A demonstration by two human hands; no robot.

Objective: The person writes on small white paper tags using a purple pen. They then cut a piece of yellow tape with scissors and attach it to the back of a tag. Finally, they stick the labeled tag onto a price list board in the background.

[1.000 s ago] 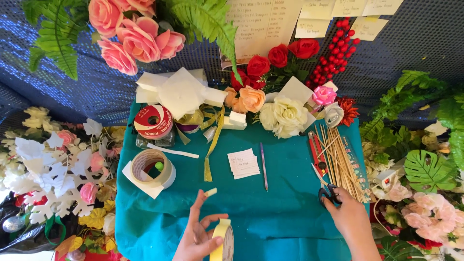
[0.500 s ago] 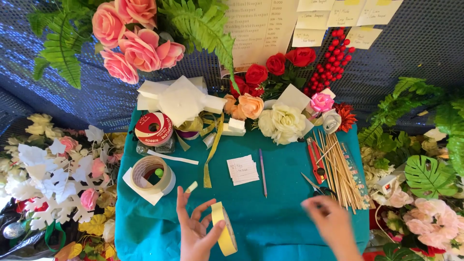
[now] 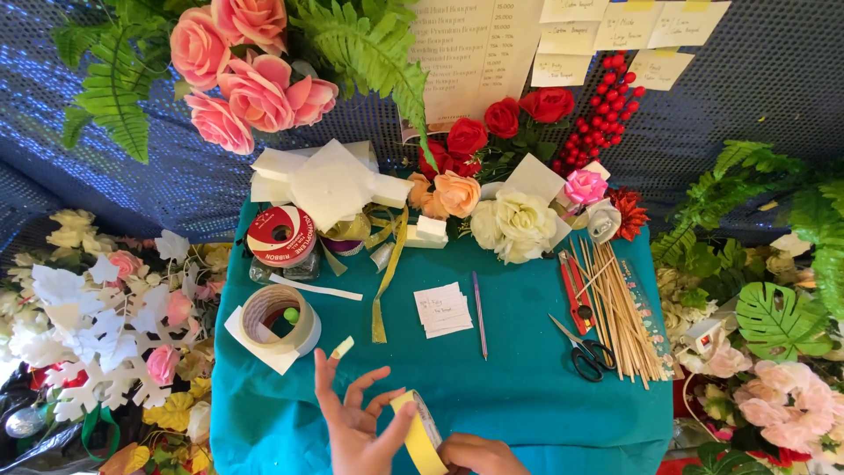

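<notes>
Left hand (image 3: 356,427) at the table's six o'clock edge, fingers spread, thumb and forefinger pinched on a yellow tape roll (image 3: 420,431) held on edge above the teal tablecloth (image 3: 527,396); a short strip of tape (image 3: 341,347) sticks to one raised fingertip. Right hand (image 3: 479,455) just at the roll's four o'clock, touching its lower rim; most of it is cut off by the frame, so its finger state cannot be determined. A larger beige tape roll (image 3: 280,318) lies at ten o'clock of the left hand. Black-handled scissors (image 3: 585,354) lie at two o'clock, beside a bundle of wooden skewers (image 3: 620,308). A pen (image 3: 479,312) and small paper slips (image 3: 444,310) lie at twelve o'clock.
</notes>
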